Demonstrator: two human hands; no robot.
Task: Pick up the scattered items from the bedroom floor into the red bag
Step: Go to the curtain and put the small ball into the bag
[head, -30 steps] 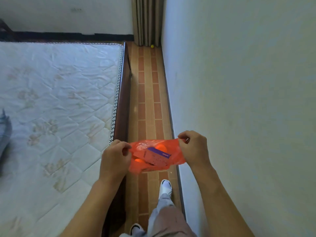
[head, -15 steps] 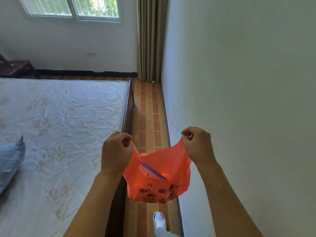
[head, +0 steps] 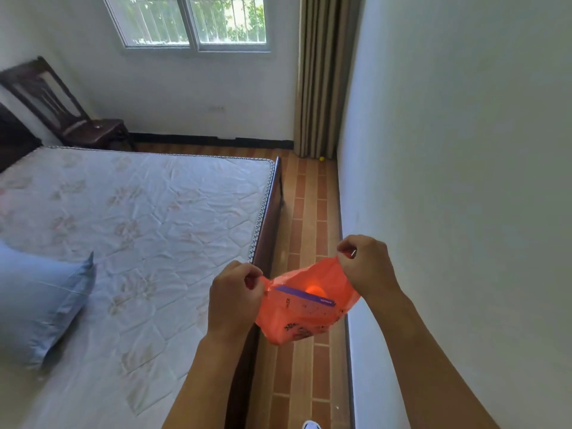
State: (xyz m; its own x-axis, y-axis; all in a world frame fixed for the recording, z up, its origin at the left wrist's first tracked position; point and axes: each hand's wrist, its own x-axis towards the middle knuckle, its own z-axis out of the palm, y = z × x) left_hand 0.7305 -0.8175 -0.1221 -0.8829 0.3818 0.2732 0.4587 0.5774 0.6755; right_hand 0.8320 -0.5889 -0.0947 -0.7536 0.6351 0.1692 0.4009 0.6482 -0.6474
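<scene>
I hold the red bag [head: 297,323] stretched between both hands over the strip of floor beside the bed. My left hand [head: 232,292] pinches its left rim and my right hand [head: 365,264] pinches its right rim, a little higher. Through the thin plastic show a box with a purple edge [head: 305,297] and an orange round thing [head: 315,288]. A small yellow ball [head: 322,159] lies on the floor far ahead, at the foot of the curtain.
A bed with a quilted mattress [head: 139,227] and a blue pillow [head: 40,301] fills the left. A white wall [head: 448,181] bounds the narrow brick-patterned floor [head: 309,212] on the right. A dark wooden chair [head: 62,113] stands under the window.
My view has tilted up, bringing the window and chair into sight. The bag, first pulled flat between my hands, now hangs open with my right hand higher.
</scene>
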